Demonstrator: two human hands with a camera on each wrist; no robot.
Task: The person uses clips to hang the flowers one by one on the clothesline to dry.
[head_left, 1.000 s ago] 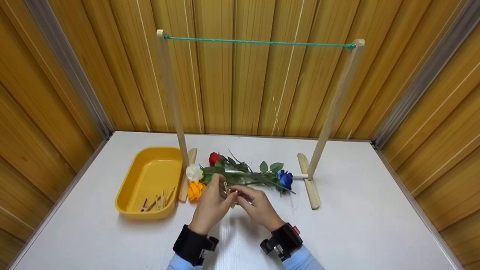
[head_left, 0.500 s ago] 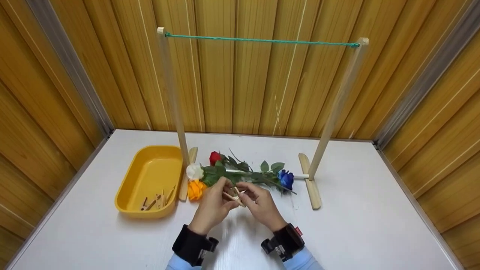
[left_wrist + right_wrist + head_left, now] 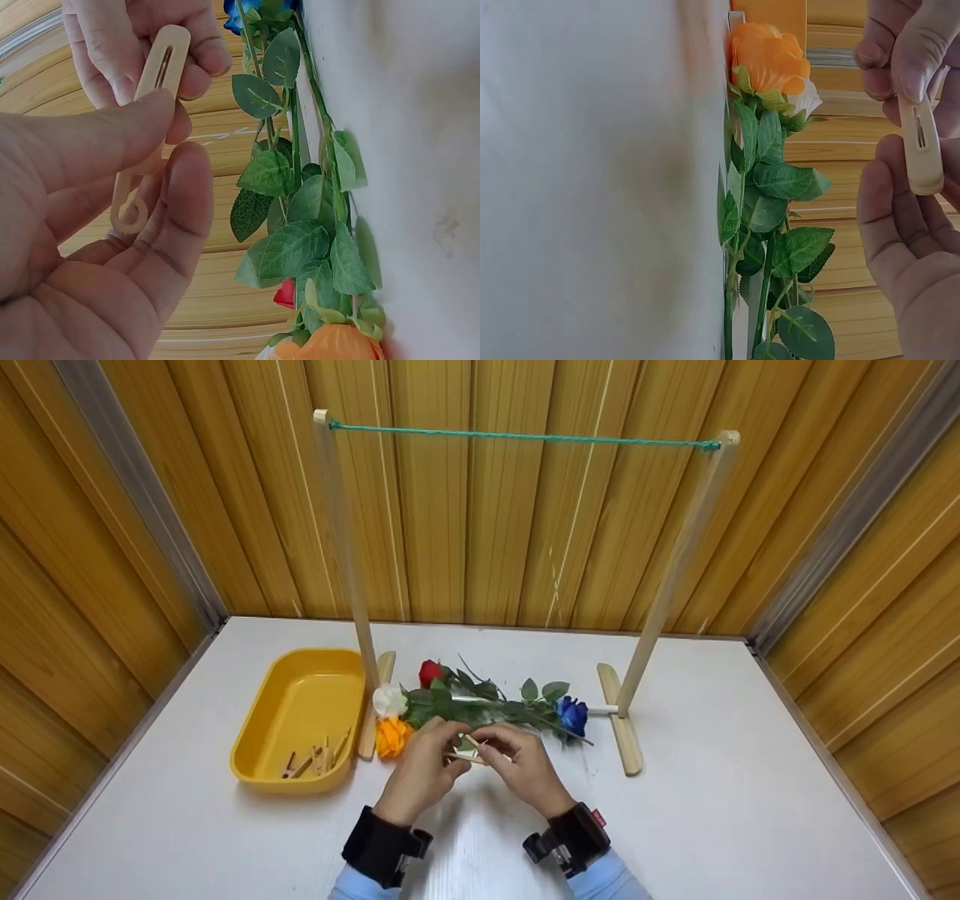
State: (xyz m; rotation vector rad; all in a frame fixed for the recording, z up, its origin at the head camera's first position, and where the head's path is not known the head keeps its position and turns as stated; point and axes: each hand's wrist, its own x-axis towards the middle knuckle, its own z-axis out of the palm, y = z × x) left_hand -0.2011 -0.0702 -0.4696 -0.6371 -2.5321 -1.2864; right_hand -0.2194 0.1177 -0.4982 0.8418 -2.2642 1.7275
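Working a wooden peg (image 3: 172, 67) between both hands, held up over the middle of the table (image 3: 690, 832), just to the near side of the roses. Gripping with the left hand (image 3: 416, 772), thumb pressed on the wood and fingers curled behind; pinching with the right hand (image 3: 521, 769), thumb and forefinger together on what looks like a second leg, set at an angle to the first. Seems to be at the step of spreading, or fitting, the two legs. Calls next, probably, for a firm left grip and a small, careful shift of the right fingertips, keeping both legs in line to avoid a slip.

Lying just beyond the hands: orange rose (image 3: 392, 736), white rose (image 3: 389, 701) and red rose (image 3: 430, 673) at left, blue rose (image 3: 573, 715) at right. Further left, a yellow tray (image 3: 300, 667) with loose pegs (image 3: 319, 761) near its near end, too jumbled to count.

Hard to make out: the join between the legs, lost among fingers. Cannot tell from any view about one piece or two. Partly covered in the left wrist view: the hooked end. Cut off at the right edge of the right wrist view: much of both hands.
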